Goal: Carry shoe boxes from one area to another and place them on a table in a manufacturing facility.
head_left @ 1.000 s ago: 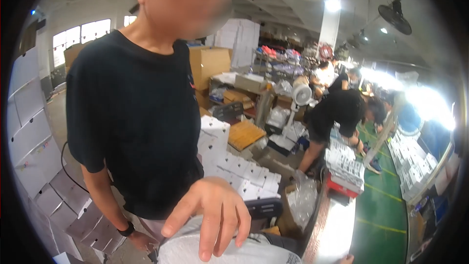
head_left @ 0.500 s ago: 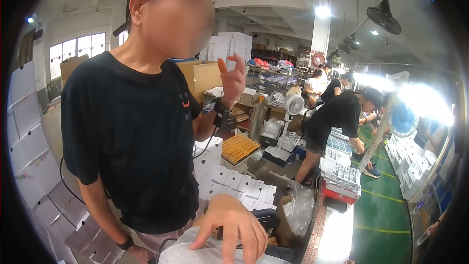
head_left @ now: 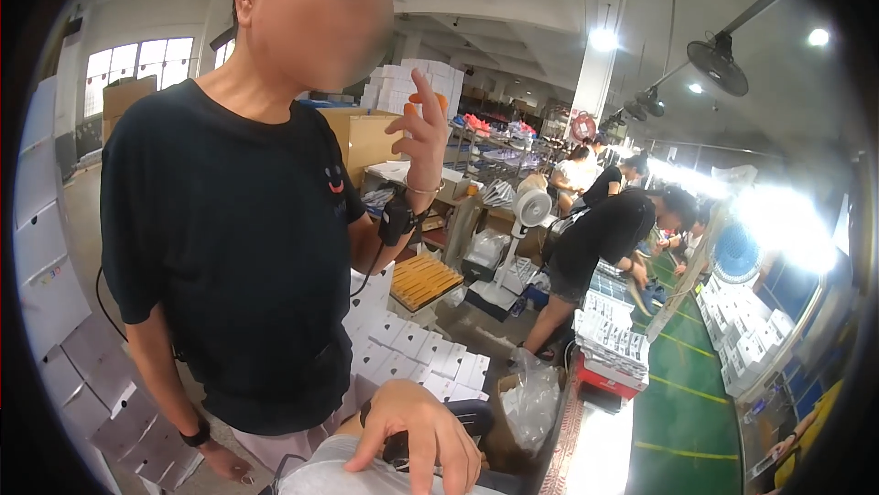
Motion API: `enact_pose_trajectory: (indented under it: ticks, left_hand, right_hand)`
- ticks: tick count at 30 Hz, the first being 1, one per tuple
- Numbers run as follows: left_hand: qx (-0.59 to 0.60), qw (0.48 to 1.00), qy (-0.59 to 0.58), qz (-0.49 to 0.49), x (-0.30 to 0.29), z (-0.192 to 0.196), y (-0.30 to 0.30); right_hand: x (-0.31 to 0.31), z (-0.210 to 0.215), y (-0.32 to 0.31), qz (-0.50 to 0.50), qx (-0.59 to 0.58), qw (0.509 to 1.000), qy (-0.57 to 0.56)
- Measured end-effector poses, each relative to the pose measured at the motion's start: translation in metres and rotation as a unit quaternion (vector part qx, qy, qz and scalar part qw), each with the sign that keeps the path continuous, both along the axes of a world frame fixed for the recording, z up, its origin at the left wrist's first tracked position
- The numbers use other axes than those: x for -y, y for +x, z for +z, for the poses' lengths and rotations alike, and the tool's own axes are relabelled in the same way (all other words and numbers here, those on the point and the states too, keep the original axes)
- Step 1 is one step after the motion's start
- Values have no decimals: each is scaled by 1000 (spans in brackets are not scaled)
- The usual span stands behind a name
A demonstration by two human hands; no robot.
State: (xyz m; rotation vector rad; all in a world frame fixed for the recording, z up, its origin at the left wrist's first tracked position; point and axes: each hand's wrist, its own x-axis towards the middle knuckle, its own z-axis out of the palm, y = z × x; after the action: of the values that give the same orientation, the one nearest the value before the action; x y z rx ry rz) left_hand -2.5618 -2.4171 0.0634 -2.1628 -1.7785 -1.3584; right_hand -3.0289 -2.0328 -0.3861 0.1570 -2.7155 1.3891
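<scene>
My left hand (head_left: 421,435) lies palm down over light grey cloth (head_left: 320,466) at the lower middle. Its fingers are spread and hold nothing. A dark, rounded thing (head_left: 472,414) sits just behind it; I cannot make out its kind. My right hand is out of sight. Facing me on the left stands a person in a black T-shirt (head_left: 229,257). That person's raised hand (head_left: 421,142) has orange covers on some fingers, and a black device (head_left: 396,222) is strapped at the wrist. Their other arm hangs down.
White shoeboxes (head_left: 426,344) are stacked behind and beside the person. On the right runs a green conveyor belt (head_left: 687,422), with a co-worker (head_left: 595,248) bent over it. A standing fan (head_left: 531,206), a carton with clear plastic (head_left: 531,403) and paper stacks (head_left: 609,326) stand near it.
The view has swung slightly right, so the scene sits further left. The facing person's raised fingers have changed pose. A yellow-clothed person now shows at the right rim. My left hand stays on the cloth.
</scene>
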Motion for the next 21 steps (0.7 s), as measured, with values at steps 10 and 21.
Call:
enact_pose_trajectory:
  ticks: [10, 21]
  left_hand:
    - [24, 1000, 3, -11, 2, 1, -17]
    - [43, 996, 14, 72, -4, 3, -27]
  right_hand:
    - [-5, 1, 1, 15, 19, 999, -31]
    - [4, 31, 22, 4, 16, 1000, -14]
